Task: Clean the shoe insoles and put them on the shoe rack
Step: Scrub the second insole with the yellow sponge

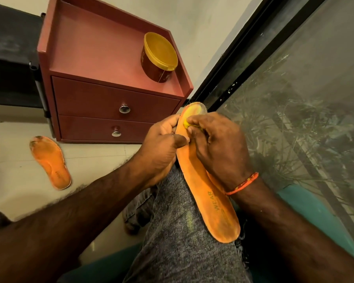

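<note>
The right hand (219,148) curls its fingers round a small yellow pad (187,123), pressing it on the toe end of a long, matte orange insole (211,193). The left hand (161,146) pinches that insole's left edge, thumb on top. The insole lies along a grey-denim thigh (176,231). A second, grimy insole (50,162) lies flat on the pale tiled floor (12,180), near the left front corner of the reddish two-drawer cabinet (110,103).

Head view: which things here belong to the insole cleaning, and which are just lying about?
In the job:
insole on the knee
yellow cloth
second insole on the floor
left hand
right hand

Lying about:
drawer unit
yellow-lidded tub
</note>
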